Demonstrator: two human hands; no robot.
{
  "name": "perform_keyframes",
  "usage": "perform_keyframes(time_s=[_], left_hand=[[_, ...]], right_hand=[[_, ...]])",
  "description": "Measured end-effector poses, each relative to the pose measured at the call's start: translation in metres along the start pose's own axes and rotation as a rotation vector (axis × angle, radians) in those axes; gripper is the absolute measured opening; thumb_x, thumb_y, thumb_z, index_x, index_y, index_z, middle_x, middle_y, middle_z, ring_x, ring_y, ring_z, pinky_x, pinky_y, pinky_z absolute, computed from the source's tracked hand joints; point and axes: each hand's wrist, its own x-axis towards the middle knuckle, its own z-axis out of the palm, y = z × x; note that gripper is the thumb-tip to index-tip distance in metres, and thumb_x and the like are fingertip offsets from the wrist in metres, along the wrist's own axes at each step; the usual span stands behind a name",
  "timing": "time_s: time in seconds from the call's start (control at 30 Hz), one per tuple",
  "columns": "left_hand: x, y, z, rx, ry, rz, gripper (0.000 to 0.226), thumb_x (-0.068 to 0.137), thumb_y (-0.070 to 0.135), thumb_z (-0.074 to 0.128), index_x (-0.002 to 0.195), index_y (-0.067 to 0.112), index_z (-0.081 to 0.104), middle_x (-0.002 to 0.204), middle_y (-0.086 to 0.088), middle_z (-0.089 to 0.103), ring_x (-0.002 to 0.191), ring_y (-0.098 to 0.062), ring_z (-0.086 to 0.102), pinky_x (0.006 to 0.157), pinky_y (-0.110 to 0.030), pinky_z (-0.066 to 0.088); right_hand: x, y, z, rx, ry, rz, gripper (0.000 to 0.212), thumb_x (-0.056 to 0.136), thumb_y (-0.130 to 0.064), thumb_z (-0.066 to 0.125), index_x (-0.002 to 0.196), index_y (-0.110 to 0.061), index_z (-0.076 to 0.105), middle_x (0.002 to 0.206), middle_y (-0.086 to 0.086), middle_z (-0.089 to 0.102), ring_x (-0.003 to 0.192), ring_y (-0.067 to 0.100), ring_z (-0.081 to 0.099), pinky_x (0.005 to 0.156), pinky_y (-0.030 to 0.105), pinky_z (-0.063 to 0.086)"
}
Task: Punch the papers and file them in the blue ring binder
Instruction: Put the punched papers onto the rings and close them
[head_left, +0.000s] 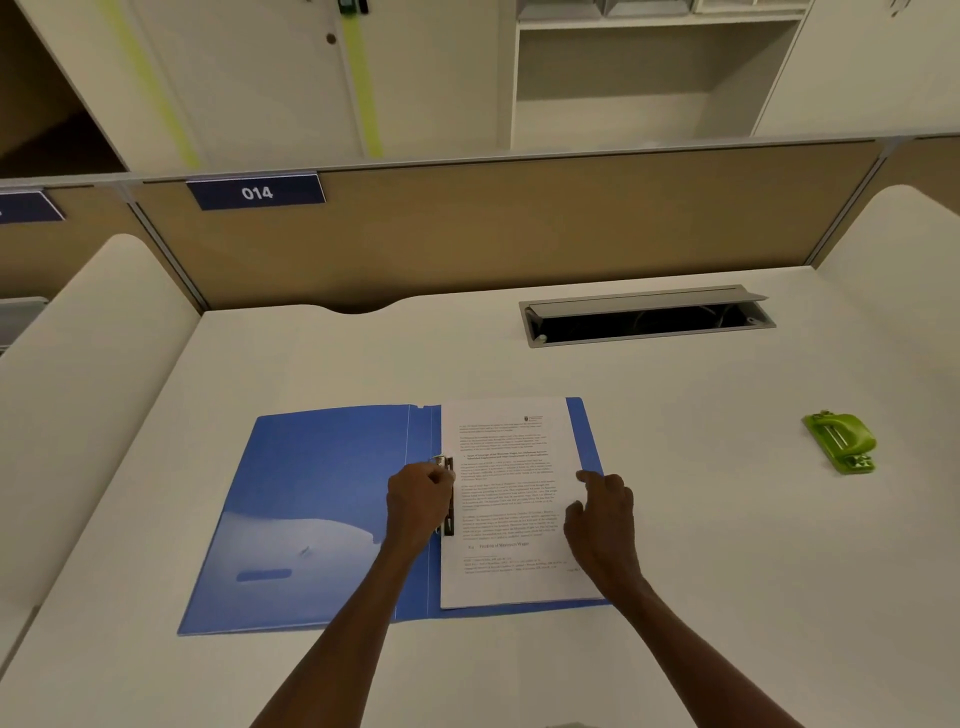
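Note:
The blue ring binder (311, 499) lies open and flat on the desk, its front cover folded out to the left. A stack of printed papers (509, 499) rests on its right half, the left edge at the metal ring mechanism (448, 467). My left hand (418, 499) is curled over that mechanism, fingers closed around the rings. My right hand (602, 514) rests on the papers' right edge, fingers spread and pressing down. The green hole punch (841, 441) sits alone on the desk, far to the right of both hands.
A white desk (675, 519) carries everything. An open cable tray (644, 317) is set into the desk at the back right. A tan partition (493, 228) with a "014" label closes off the rear. Cabinets and shelves stand beyond it.

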Motion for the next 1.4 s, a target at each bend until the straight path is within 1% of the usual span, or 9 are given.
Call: perform_keyframes(time_s=[0.13, 0.23, 0.47, 0.7, 0.87, 1.03, 1.23, 1.33, 1.4], left_hand=[[0.001, -0.007, 0.003, -0.006, -0.039, 0.004, 0.017, 0.09, 0.02, 0.062, 0.083, 0.008, 0.073, 0.076, -0.006, 0.07, 0.057, -0.01, 0.058, 0.05, -0.01, 0.038], [0.0, -0.01, 0.003, -0.012, -0.048, 0.042, 0.014, 0.089, 0.017, 0.064, 0.091, 0.008, 0.074, 0.084, -0.008, 0.072, 0.064, -0.012, 0.062, 0.058, -0.014, 0.049], [-0.013, -0.013, -0.001, 0.057, -0.069, 0.129, 0.02, 0.09, 0.019, 0.062, 0.098, 0.005, 0.073, 0.091, -0.012, 0.074, 0.07, -0.009, 0.057, 0.067, -0.009, 0.039], [-0.022, -0.033, -0.014, 0.063, -0.246, 0.254, 0.028, 0.086, 0.014, 0.067, 0.114, 0.008, 0.068, 0.106, -0.008, 0.072, 0.096, -0.02, 0.067, 0.092, -0.024, 0.048], [-0.027, -0.049, -0.024, 0.014, -0.337, 0.319, 0.055, 0.078, 0.008, 0.075, 0.125, 0.026, 0.054, 0.105, 0.029, 0.056, 0.09, 0.018, 0.058, 0.087, 0.002, 0.039], [-0.028, -0.05, -0.02, 0.017, -0.341, 0.297, 0.059, 0.076, 0.01, 0.077, 0.13, 0.02, 0.055, 0.114, 0.013, 0.06, 0.104, -0.003, 0.059, 0.095, -0.014, 0.042], [-0.02, -0.04, -0.01, 0.062, -0.357, 0.222, 0.056, 0.075, 0.008, 0.077, 0.126, 0.006, 0.055, 0.116, 0.002, 0.054, 0.105, -0.013, 0.054, 0.094, -0.021, 0.041], [-0.011, -0.037, -0.008, 0.119, -0.364, 0.181, 0.053, 0.076, 0.011, 0.077, 0.123, 0.007, 0.054, 0.115, -0.005, 0.06, 0.091, -0.006, 0.056, 0.084, -0.014, 0.048], [-0.005, -0.038, -0.007, 0.185, -0.372, 0.207, 0.062, 0.072, 0.017, 0.079, 0.127, 0.015, 0.051, 0.119, -0.003, 0.059, 0.098, -0.01, 0.06, 0.086, -0.016, 0.047]], right_hand=[[-0.003, -0.012, 0.008, 0.014, 0.015, -0.19, 0.029, 0.086, 0.0, 0.056, 0.113, -0.01, 0.06, 0.112, 0.004, 0.056, 0.102, 0.011, 0.047, 0.084, 0.015, 0.041], [-0.005, -0.024, 0.015, 0.026, -0.111, -0.333, 0.029, 0.087, -0.007, 0.058, 0.116, -0.013, 0.059, 0.118, 0.001, 0.057, 0.11, 0.011, 0.051, 0.093, 0.008, 0.037], [-0.002, -0.063, 0.038, -0.161, -0.496, -0.561, 0.053, 0.093, -0.019, 0.056, 0.143, -0.017, 0.038, 0.15, 0.006, 0.038, 0.138, 0.021, 0.034, 0.113, 0.034, 0.029], [0.014, -0.076, 0.058, -0.192, -0.637, -0.62, 0.048, 0.086, -0.017, 0.063, 0.132, -0.013, 0.05, 0.131, 0.009, 0.057, 0.116, 0.026, 0.054, 0.099, 0.037, 0.045], [0.009, -0.069, 0.068, -0.303, -0.591, -0.639, 0.045, 0.086, -0.023, 0.061, 0.129, -0.013, 0.052, 0.127, 0.008, 0.058, 0.106, 0.029, 0.057, 0.087, 0.04, 0.051], [0.007, -0.064, 0.075, -0.311, -0.524, -0.631, 0.036, 0.086, -0.024, 0.058, 0.121, -0.011, 0.057, 0.12, 0.009, 0.06, 0.1, 0.028, 0.059, 0.081, 0.04, 0.051], [0.01, -0.068, 0.078, -0.265, -0.516, -0.56, 0.042, 0.086, -0.027, 0.061, 0.125, -0.011, 0.057, 0.123, 0.01, 0.061, 0.106, 0.027, 0.058, 0.089, 0.038, 0.048], [0.01, -0.066, 0.078, -0.256, -0.51, -0.559, 0.043, 0.085, -0.028, 0.061, 0.125, -0.012, 0.056, 0.123, 0.009, 0.062, 0.107, 0.028, 0.058, 0.09, 0.04, 0.048], [0.01, -0.064, 0.079, -0.251, -0.506, -0.561, 0.043, 0.084, -0.029, 0.061, 0.123, -0.013, 0.058, 0.12, 0.01, 0.063, 0.105, 0.028, 0.059, 0.089, 0.041, 0.048]])
